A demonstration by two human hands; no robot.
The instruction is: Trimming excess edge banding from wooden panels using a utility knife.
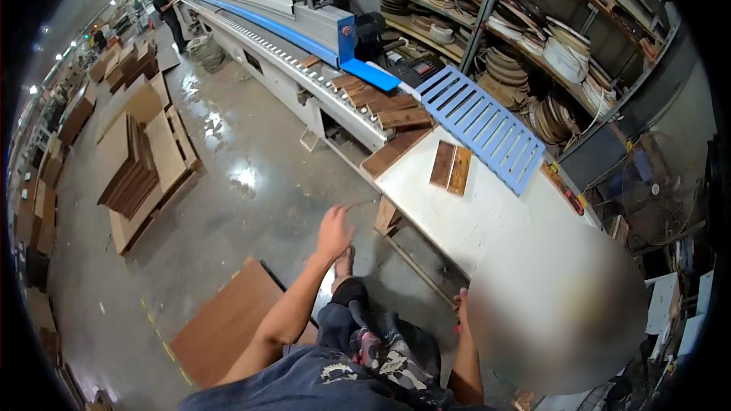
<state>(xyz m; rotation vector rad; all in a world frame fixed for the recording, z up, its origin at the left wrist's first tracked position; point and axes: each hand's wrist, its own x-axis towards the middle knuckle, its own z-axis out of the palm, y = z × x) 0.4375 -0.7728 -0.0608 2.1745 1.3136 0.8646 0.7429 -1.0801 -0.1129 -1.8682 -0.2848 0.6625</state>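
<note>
My left hand hangs over the floor to the left of the white worktable, fingers loosely extended and holding nothing I can see. Low by the table's near edge, my right hand has curled fingers, with a bit of red showing at them; what it is cannot be made out. A blurred round patch covers the table's near end beside that hand. Two brown wood-look strips lie side by side on the tabletop. Several more brown strips rest at the end of the machine's roller track.
A long edge machine with a blue guard runs to the far left. A blue slatted rack lies along the table's far side, before shelves of coiled banding. Brown boards and stacked panels lie leftward; a person stands far off.
</note>
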